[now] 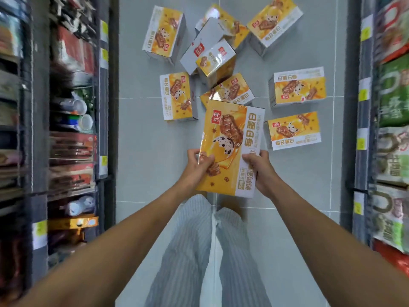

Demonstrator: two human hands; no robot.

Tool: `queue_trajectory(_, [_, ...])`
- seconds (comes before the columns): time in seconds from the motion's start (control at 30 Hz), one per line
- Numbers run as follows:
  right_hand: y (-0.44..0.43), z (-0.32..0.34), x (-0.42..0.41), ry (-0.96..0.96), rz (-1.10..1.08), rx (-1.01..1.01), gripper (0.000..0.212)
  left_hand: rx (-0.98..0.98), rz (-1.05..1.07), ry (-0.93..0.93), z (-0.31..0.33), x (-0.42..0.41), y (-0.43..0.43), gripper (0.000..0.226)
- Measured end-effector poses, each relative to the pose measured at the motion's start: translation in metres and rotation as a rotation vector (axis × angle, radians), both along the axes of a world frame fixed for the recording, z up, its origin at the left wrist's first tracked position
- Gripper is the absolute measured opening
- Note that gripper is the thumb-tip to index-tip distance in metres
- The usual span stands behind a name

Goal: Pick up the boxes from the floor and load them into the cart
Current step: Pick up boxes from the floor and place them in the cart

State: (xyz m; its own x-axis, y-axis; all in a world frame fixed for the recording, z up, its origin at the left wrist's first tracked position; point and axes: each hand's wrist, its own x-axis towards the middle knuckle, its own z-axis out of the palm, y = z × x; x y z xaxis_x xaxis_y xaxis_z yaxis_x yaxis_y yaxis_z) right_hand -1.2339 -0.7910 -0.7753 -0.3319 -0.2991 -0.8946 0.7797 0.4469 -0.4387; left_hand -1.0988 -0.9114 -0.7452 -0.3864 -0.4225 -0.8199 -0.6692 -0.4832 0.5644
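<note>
I've got my left hand (199, 163) and right hand (257, 168) clamped on the box (230, 147) by its long edges — glossy wrap, probably light, stiff, slippery.

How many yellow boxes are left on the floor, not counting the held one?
8, possibly more hidden in the pile: top left, top right, three piled at centre, the white-sided one leaning there, left, two right.
</note>
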Motion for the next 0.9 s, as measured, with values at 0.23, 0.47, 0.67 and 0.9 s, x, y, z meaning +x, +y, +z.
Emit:
queue_trajectory(0.23, [-0.003, 0.117, 0.032, 0.042, 0.258, -0.055, 0.035, -0.042, 0.273, 0.017, 0.103, 0.066, 0.04, 0.034])
queue_trajectory(0.47, [-0.008, 0.197, 0.092, 0.1, 0.585, -0.107, 0.063, -0.052, 0.613, 0.068, 0.165, 0.146, 0.073, 0.034])
queue_trajectory(0.67, [-0.017, 0.239, 0.165, 0.147, 0.899, -0.169, 0.047, -0.033, 0.908, 0.136, 0.185, 0.235, 0.102, 0.078])
queue_trajectory(0.9, [-0.003, 0.263, 0.274, 0.149, 1.206, -0.229, 0.054, 0.013, 1.14, 0.258, 0.214, 0.337, 0.177, 0.06])
